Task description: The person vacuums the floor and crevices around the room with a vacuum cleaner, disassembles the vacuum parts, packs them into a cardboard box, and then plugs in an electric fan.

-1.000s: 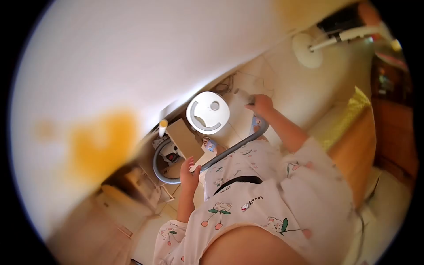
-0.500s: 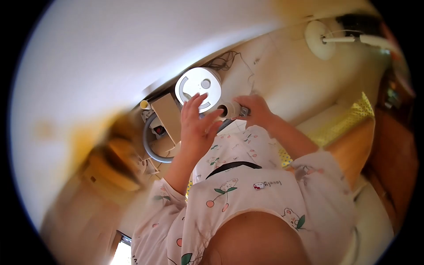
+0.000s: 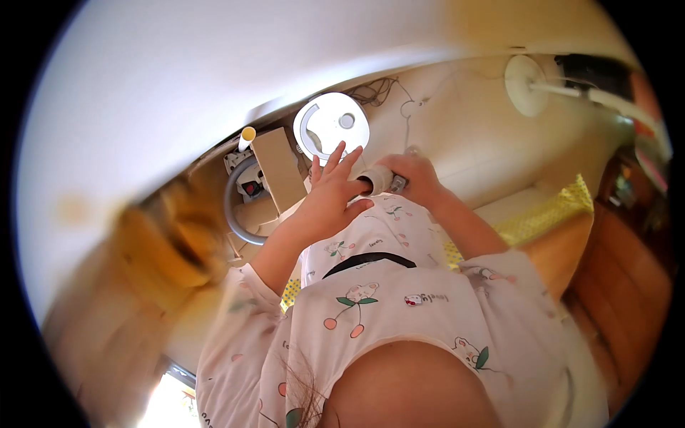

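Note:
My right hand (image 3: 414, 177) is wrapped round the pale end piece (image 3: 379, 180) of a hose, its dark round opening facing left. My left hand (image 3: 330, 196) has its fingers spread, with one fingertip at that opening. The grey hose (image 3: 232, 202) curves at the left beside a machine (image 3: 251, 187) in an open cardboard box (image 3: 280, 165). Beyond my left fingertips stands a white round-lidded container (image 3: 332, 128). The rest of the hose is hidden behind my left arm.
Cables (image 3: 374, 91) lie along the wall on the floor. A white stand with a round base (image 3: 524, 85) is at the upper right. Yellow patterned cloth (image 3: 546, 214) edges the right side. A yellow-topped tube (image 3: 246, 137) rises by the box.
My left hand has left the middle of the hose and moved to its end piece, which my right hand has brought closer to my body. The view has shifted.

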The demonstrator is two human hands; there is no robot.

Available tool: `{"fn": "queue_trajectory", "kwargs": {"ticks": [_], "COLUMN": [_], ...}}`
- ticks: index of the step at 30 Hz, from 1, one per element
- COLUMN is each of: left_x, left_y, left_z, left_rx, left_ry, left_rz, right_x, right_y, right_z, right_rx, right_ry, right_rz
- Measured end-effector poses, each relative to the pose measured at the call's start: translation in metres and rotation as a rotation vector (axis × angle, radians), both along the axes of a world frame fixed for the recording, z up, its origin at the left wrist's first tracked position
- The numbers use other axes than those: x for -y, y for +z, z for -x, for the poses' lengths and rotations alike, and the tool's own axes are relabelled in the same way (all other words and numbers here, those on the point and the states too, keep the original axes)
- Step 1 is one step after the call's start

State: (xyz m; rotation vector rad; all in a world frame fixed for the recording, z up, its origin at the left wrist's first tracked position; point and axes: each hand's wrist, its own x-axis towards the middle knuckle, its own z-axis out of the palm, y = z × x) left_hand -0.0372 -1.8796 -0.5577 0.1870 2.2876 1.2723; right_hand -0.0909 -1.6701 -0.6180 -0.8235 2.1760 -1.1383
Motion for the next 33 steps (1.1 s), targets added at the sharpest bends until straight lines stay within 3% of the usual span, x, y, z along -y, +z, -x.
{"fn": "queue_trajectory", "kwargs": {"ticks": [4, 7, 11, 13, 19, 23, 29, 33], "left_x": [-0.006, -0.007, -0.005, -0.003, -0.005, -0.022, -0.018, -0.019], "left_y": [-0.009, -0.007, -0.004, -0.008, 0.025, 0.012, 0.013, 0.003], "left_z": [-0.011, -0.017, -0.021, -0.024, -0.018, -0.039, -0.073, -0.09], "left_rx": [-0.031, -0.114, -0.195, -0.204, -0.2, -0.125, -0.012, -0.029], "left_ry": [0.269, 0.463, 0.544, 0.562, 0.164, 0.045, 0.241, 0.386], "left_rz": [-0.265, -0.325, -0.327, -0.372, 0.0, 0.164, -0.066, -0.181], "right_x": [-0.005, -0.007, -0.009, -0.006, -0.005, -0.003, -0.01, -0.012], "right_y": [-0.001, -0.004, -0.009, -0.008, -0.007, -0.006, -0.005, 0.0], "right_z": [0.0, -0.006, -0.01, -0.011, -0.015, -0.03, -0.055, -0.062], "right_rx": [-0.023, -0.053, -0.064, -0.066, -0.016, -0.092, -0.215, -0.141], "right_ry": [-0.028, -0.047, -0.051, -0.054, -0.011, 0.004, 0.034, 0.02], "right_rz": [-0.004, 0.01, 0.051, 0.059, 0.054, 0.087, 0.075, 0.075]}}
